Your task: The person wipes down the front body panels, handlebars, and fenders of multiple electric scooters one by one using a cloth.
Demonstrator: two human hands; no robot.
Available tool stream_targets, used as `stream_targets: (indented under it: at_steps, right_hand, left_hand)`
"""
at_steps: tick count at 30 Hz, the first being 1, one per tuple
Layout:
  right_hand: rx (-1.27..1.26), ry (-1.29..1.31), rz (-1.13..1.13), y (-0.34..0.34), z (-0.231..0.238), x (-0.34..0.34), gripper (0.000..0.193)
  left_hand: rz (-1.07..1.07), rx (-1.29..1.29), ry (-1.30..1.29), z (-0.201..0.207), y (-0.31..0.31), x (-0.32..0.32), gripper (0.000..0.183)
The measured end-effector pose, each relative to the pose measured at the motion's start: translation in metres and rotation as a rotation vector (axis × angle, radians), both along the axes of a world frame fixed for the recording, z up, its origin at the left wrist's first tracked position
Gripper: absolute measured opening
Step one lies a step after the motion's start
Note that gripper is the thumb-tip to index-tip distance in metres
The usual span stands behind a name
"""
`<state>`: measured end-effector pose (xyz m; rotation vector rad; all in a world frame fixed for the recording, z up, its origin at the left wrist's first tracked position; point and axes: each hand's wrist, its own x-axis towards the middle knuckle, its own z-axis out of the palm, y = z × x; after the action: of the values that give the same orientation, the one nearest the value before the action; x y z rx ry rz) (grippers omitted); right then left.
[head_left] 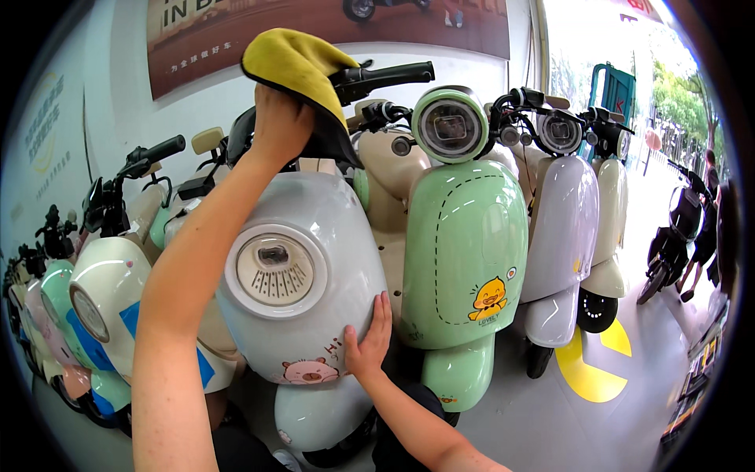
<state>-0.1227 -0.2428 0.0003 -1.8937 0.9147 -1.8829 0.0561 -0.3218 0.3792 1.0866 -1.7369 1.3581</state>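
A pale grey-blue electric scooter (338, 228) stands right in front of me, with a round cream headlight panel and a pink cartoon animal sticker low on its front. My left hand (281, 126) is raised to its handlebar, fingers closed on a yellow cloth (295, 57) with a dark edge and underside. The cloth drapes over the middle of the bar and hides part of it; the black right grip (393, 77) sticks out beyond. Lower down, my right hand (370, 338) lies against the right side of the front panel, fingers stretched out and holding nothing.
Close on the right stands a green scooter (472, 236) with a duck sticker, then a lilac scooter (566, 220) and a cream one (612, 212). More scooters, including a cream one (110, 271), line the left. A person (708, 212) is by a dark scooter (675, 228) at far right.
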Motion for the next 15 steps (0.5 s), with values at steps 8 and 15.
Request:
stream_targets:
  at_steps: [8, 15]
  right_hand:
    - [-0.021, 0.036, 0.006, 0.0, -0.002, -0.004, 0.076]
    - [-0.032, 0.026, 0.04, 0.005, 0.0, 0.009, 0.076]
  left_hand:
    - [-0.877, -0.083, 1.056, 0.045, 0.023, 0.045, 0.062]
    - [-0.422, 0.364, 0.336, 0.019, 0.049, 0.234, 0.047]
